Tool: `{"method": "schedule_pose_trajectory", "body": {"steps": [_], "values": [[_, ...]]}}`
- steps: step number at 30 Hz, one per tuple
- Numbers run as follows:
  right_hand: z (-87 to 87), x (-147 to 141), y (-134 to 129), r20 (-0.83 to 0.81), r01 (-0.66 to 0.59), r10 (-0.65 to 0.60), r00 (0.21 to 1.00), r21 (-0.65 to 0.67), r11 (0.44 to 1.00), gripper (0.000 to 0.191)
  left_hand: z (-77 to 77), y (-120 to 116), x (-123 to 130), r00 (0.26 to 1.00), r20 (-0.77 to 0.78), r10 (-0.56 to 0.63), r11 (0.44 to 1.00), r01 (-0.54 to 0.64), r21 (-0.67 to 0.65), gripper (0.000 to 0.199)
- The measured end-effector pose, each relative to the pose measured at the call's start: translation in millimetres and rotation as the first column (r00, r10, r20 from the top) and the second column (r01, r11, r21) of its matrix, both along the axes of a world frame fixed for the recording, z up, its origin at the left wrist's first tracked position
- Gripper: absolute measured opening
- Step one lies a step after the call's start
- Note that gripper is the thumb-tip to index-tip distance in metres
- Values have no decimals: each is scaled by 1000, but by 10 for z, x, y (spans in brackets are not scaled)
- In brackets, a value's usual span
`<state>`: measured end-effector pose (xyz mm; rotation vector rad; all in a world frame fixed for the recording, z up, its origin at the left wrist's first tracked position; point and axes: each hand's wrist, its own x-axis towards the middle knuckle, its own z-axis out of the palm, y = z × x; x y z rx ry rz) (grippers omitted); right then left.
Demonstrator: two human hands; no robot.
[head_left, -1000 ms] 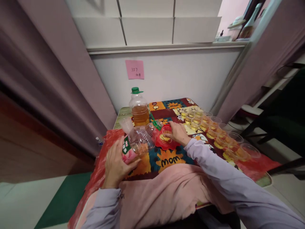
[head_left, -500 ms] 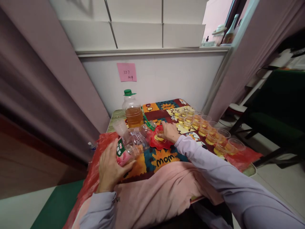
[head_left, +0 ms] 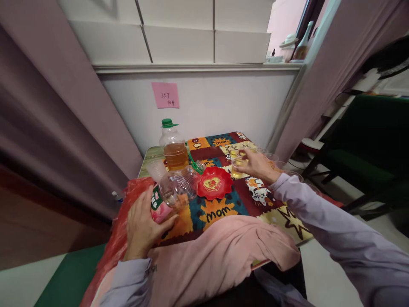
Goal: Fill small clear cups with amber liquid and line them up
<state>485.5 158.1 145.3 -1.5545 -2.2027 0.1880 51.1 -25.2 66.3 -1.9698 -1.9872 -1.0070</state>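
Note:
My left hand (head_left: 143,224) is wrapped round the base of a clear plastic bottle (head_left: 175,189) with a pink and green label, lying on its side at the left of the table. My right hand (head_left: 258,165) grips a small clear cup (head_left: 237,168) of yellow liquid beside the other filled cups, which my hand and sleeve partly hide. Between the hands a red scalloped plate (head_left: 220,187) with a gold heart design lies on the patterned cloth, with nothing on it.
A large jug (head_left: 175,155) of amber liquid with a green cap stands behind the lying bottle. Nested clear cups (head_left: 156,170) are left of it. Red plastic film (head_left: 123,217) covers the left edge; a pink cloth (head_left: 223,256) lies in front.
My right hand has moved right with the cup, from the red plate to the group of filled cups. The plate is now uncovered. My left hand stays on the bottle.

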Motion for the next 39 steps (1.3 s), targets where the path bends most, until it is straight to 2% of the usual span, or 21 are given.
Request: {"method": "schedule_pose_trajectory", "body": {"steps": [5, 11, 15, 19, 27, 33, 39], "values": [[-170, 604, 96, 109, 74, -77, 991, 29, 997, 78, 28, 4, 9, 1000, -13, 28, 999, -29, -32, 115], [-541, 924, 164, 115, 79, -81, 990, 21, 997, 78, 13, 10, 0, 999, -18, 37, 999, -37, -30, 117], [-753, 984, 222, 84, 63, -67, 994, 49, 997, 78, 10, 10, -3, 1000, -18, 25, 1000, -25, -8, 117], [-862, 1006, 283, 80, 50, -55, 995, 73, 996, 78, 15, 11, -8, 999, -20, 30, 999, -30, -16, 117], [-983, 1041, 332, 73, 96, -103, 992, 94, 991, 77, 8, -2, -1, 999, -21, 39, 999, -39, -3, 115], [-985, 1033, 329, 63, 110, -112, 992, 37, 993, 78, -29, 5, -27, 999, -42, 25, 999, -24, 22, 115], [-1054, 1078, 337, 81, 117, -121, 989, 62, 991, 83, -65, -24, 11, 997, -79, -8, 996, 15, 83, 116]]}}
